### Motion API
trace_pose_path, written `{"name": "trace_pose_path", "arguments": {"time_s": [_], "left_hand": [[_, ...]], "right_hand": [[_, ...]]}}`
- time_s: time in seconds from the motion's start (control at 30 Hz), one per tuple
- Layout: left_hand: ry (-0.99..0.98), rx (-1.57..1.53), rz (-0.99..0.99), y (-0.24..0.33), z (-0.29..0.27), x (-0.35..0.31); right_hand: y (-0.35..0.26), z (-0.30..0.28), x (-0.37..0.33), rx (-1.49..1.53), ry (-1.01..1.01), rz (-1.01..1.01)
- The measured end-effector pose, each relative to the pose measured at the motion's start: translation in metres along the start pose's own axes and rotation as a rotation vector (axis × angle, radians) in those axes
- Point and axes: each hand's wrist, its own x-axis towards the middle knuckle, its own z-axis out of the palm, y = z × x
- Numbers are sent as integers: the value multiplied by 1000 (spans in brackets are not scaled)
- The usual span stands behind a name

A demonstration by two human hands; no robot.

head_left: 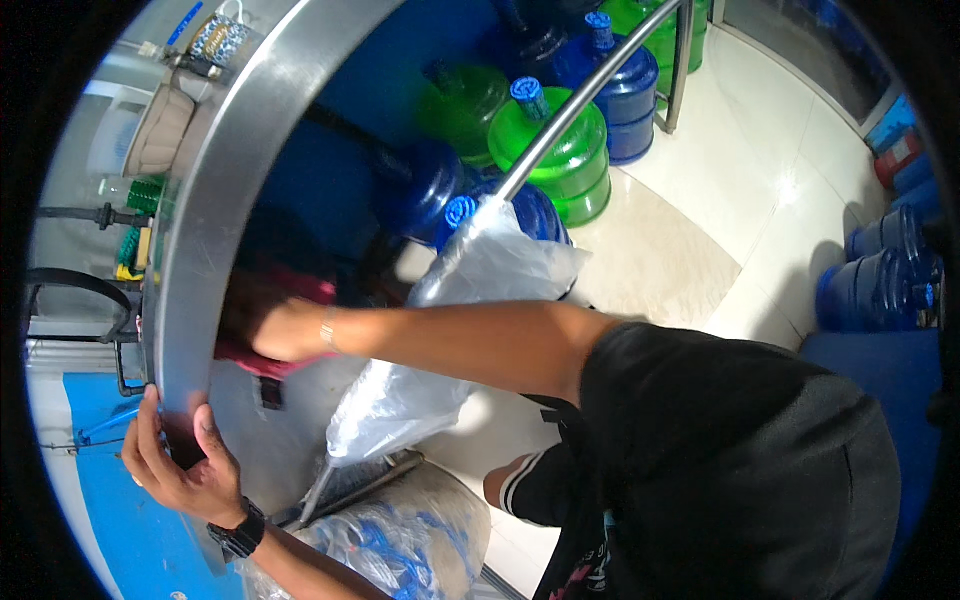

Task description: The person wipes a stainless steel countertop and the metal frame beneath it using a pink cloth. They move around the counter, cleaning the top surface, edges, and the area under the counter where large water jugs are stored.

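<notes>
My left hand (185, 465), with a black watch (238, 532) on the wrist, holds the rim of a curved stainless steel counter (225, 180). Its fingers lie on the outer side and the thumb on the inner side. Below the counter, in shadow, my right hand (285, 328) is closed on a dark red cloth (316, 288). The cloth hangs past both sides of the hand, and the fingertips are hidden in the dark. Clear plastic sheeting (400, 410) drapes over a metal rail (575, 108) beneath my right forearm.
Capped green water jugs (565, 165) and blue water jugs (628, 105) stand beyond the rail. More blue jugs (875, 290) lie at the far right. A sack of blue caps in clear plastic (410, 545) sits below. A patterned mug (218, 40) and a black hose (80, 280) are beside the counter.
</notes>
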Motion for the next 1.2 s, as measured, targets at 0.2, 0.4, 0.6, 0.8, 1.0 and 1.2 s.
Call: {"name": "trace_pose_path", "arguments": {"time_s": [0.2, 0.4, 0.6, 0.8, 1.0, 1.2], "left_hand": [[7, 3, 16, 3, -1, 1], [12, -22, -9, 4, -1, 2], [-6, -50, -36, 7, -3, 4], [7, -30, -41, 7, -2, 4], [-11, -52, -50, 10, -4, 5], [37, -48, -108, 18, -7, 9]], "right_hand": [[46, -22, 21, -392, -489, 387], [-5, 7, -1, 151, -291, 253], [58, -10, -43, -65, -375, 686], [7, 20, 7, -53, -263, 8], [43, -7, -34, -155, -390, 502], [145, -32, 9, -544, -556, 436]]}}
